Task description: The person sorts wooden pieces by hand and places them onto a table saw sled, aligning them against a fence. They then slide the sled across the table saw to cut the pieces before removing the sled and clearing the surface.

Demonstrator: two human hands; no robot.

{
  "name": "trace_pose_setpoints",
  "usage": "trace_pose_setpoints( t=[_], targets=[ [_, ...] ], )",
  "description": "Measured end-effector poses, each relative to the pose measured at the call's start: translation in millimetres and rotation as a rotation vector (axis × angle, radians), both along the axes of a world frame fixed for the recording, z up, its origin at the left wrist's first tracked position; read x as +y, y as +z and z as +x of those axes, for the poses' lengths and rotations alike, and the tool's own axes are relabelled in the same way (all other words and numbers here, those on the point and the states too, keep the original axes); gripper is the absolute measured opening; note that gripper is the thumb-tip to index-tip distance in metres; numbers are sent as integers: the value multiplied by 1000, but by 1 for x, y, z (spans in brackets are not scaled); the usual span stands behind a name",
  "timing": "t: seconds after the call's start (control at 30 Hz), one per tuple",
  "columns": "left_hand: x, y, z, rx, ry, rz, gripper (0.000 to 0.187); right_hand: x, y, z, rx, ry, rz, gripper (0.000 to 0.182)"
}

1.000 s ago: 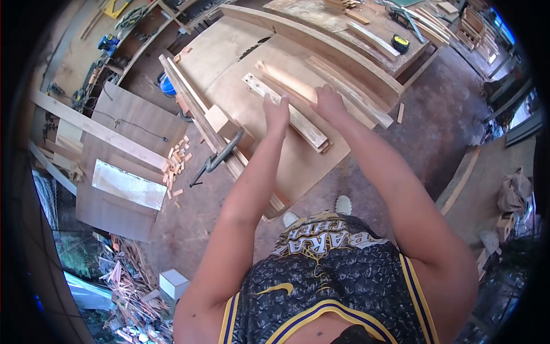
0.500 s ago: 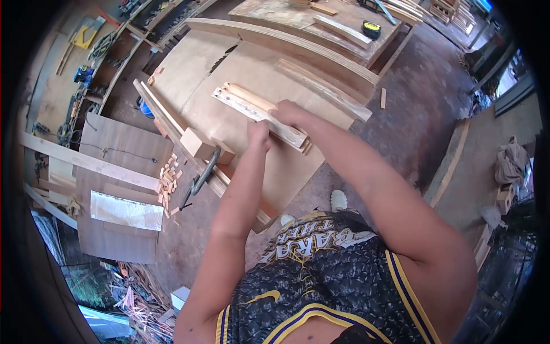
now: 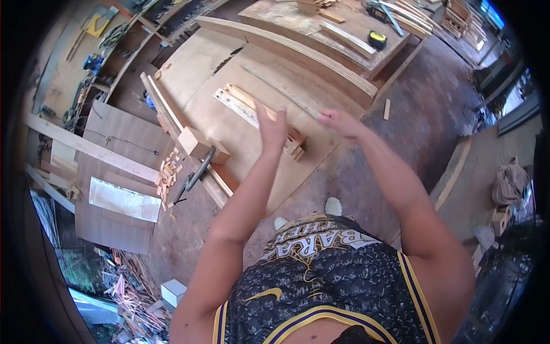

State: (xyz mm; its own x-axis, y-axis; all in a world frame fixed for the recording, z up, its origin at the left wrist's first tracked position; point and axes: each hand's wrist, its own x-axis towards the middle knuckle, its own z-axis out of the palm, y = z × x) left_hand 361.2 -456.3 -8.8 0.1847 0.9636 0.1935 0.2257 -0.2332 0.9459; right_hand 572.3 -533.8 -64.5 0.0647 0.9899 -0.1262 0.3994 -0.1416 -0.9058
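My right hand is closed around the near end of a long narrow wooden strip, which shows edge-on and slants away to the far left over the plywood sheet. My left hand has its thumb and fingers spread and holds nothing. It hovers over a bundle of short wooden pieces lying side by side on the plywood, hiding their middle. The near ends of these pieces stick out to the right of my left wrist.
A C-clamp grips the left rail beside wooden blocks. A tall plywood edge board borders the far side. Beyond it, a workbench carries a tape measure and lumber. Small offcuts lie on the left.
My left hand has let go of the wooden pieces and opened. My right hand has moved right, off the bundle, and taken the long strip, which has shifted left and turned on edge.
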Motion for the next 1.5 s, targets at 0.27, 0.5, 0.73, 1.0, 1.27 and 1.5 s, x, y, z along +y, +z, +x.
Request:
trace_pose_setpoints(
  t=[0.27,0.5,0.73,1.0,1.27,1.5],
  targets=[
    [-25,24,34,-467,-416,-470,33,-61,9,-31,1317,197,-109,53],
    [-31,25,51,-455,-375,-483,34,-66,14,-12,1260,180,-91,53],
    [-18,28,57,-493,-390,-516,28,-63,39,-6,1173,157,-68,56],
    [-18,36,58,-471,-396,-522,26,-58,39,-8,1201,186,-86,53],
    [-12,41,55,-458,-429,-486,31,-54,42,-13,1272,262,-58,50],
    [-4,42,54,-476,-408,-475,25,-48,46,-16,1321,262,-66,51]
  ],
)
